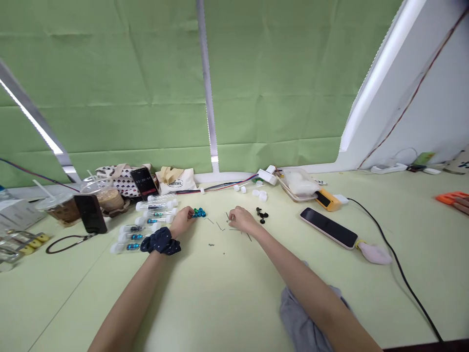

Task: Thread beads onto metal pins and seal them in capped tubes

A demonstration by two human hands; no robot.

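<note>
The left hand (183,221) is placed at the left edge of a cluster of blue-green beads (200,212) on the table (205,303); whether its fingertips are closed on a bead cannot be told. The right hand (240,218) is positioned over thin metal pins (220,226), its fingertips drawn together, their contents too small to identify. Black pieces (262,215) are seen just beside it, on its right.

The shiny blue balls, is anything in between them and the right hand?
Only some thin metal sticks, lying flat on the table in the gap between the right hand and the blue balls. Nothing tall stands there. The left hand is at the balls' other side.
</note>
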